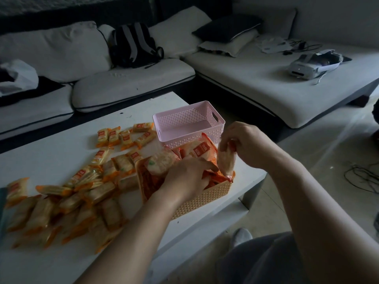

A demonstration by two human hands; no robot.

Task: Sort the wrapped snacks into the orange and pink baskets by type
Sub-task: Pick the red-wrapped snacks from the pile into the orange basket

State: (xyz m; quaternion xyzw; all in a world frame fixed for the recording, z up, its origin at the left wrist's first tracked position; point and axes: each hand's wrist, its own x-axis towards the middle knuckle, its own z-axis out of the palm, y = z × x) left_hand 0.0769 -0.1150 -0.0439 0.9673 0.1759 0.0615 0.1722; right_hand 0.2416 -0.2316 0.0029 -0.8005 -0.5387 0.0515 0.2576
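The orange basket sits at the table's right end, filled with red-wrapped round snacks. My left hand reaches into it, fingers resting on the packs inside. My right hand pinches the top of one wrapped round snack, which hangs upright over the basket's right corner. The pink basket stands just behind, and I see nothing inside it. Several orange-wrapped rectangular snacks lie scattered over the left and middle of the white table.
A white sofa runs behind the table, with a dark backpack on it. A white headset lies on the chaise at right. Cables trail on the floor at right. My knee is near the table's front edge.
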